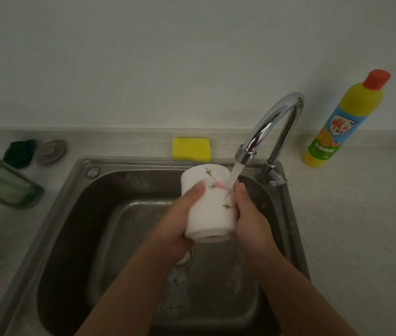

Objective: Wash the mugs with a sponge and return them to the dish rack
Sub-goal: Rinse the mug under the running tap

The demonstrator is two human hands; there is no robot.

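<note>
Water from the faucet (272, 127) hits the floral mug (210, 207), held tilted over the sink (76, 202), my left hand (182, 221) and right hand (250, 217) each wrapped round its sides. I'd turn it slowly under the stream, gripping firmly; wet ceramic likely slips.

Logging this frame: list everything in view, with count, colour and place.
sink: 1, steel, centre
faucet: 1, chrome, sink's back right, running
mug: 1, white with floral print, under the stream over the sink
sponge: 1, yellow, counter behind sink
detergent bottle: 1, yellow with orange cap, counter right of faucet
drain plug: 1, metal, counter back left
scouring pad: 1, dark green, beside drain plug
tray: 1, green, left edge
left hand: grips mug
right hand: grips mug
</note>
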